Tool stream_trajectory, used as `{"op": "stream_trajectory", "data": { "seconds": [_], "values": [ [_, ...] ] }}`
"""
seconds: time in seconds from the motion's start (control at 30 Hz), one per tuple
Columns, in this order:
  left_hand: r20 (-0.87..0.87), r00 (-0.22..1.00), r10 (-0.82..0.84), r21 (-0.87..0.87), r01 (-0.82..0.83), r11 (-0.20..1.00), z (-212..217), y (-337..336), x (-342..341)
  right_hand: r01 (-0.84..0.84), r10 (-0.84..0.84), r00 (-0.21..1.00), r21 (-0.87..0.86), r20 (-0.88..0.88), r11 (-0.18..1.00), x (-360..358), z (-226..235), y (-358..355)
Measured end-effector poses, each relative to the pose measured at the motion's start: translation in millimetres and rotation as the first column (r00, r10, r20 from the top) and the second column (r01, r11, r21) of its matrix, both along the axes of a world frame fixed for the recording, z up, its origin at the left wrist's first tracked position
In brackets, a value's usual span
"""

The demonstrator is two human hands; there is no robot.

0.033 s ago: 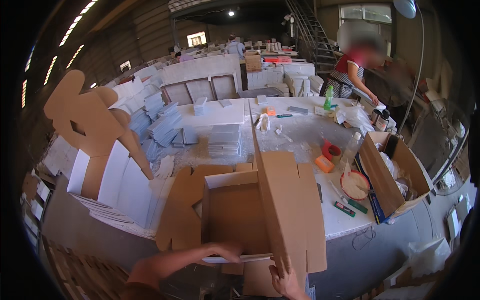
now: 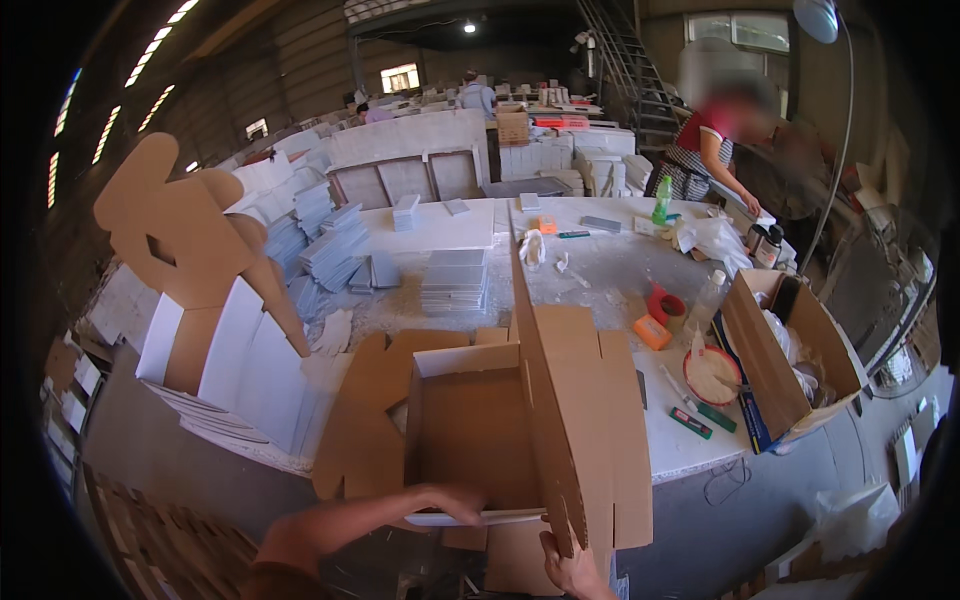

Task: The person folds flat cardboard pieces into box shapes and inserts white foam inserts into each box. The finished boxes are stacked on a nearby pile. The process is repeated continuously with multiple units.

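A partly folded cardboard box (image 2: 470,425), brown inside with white outer faces, lies at the table's front edge. Over its near wall bends my left hand (image 2: 458,503), closed on that edge, its fingertips partly hidden. At the box's near right corner, my right hand (image 2: 570,568) pinches the lower end of a tall upright brown panel (image 2: 545,420), thumb on the left side. Flat brown cardboard (image 2: 365,410) spreads out left of the box, and more flat cardboard (image 2: 622,440) lies to the right of the panel.
Folded white-and-brown cartons (image 2: 225,370) are stacked at left. Grey tiles (image 2: 455,280) stand in piles beyond the box. At right are a red-rimmed bowl (image 2: 712,375), green-handled cutters (image 2: 690,423), an orange box (image 2: 652,333) and an open carton (image 2: 800,400). Someone in red (image 2: 712,140) works far right.
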State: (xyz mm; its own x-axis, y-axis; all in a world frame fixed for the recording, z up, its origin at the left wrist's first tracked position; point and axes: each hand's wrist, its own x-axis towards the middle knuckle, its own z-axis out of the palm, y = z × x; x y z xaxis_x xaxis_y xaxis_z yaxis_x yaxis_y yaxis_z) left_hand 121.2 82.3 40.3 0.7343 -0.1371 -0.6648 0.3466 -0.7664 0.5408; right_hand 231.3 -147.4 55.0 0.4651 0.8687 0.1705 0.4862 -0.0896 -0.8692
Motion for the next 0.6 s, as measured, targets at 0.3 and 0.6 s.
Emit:
{"op": "stream_trajectory", "data": {
  "seconds": [0.3, 0.6],
  "values": [
    [0.221, 0.946, 0.238, 0.260, -0.293, 0.920, 8.1, -49.5, -32.1, 0.147, -0.160, 0.985, 0.172, 0.067, 0.974, -0.1, 13.7, -5.1],
    [0.482, 0.874, 0.052, 0.440, -0.293, 0.848, 37.1, -77.2, -92.1, 0.202, -0.141, 0.914, 0.125, -0.380, 0.971, 20.0, -61.7, -17.4]
  ]
}}
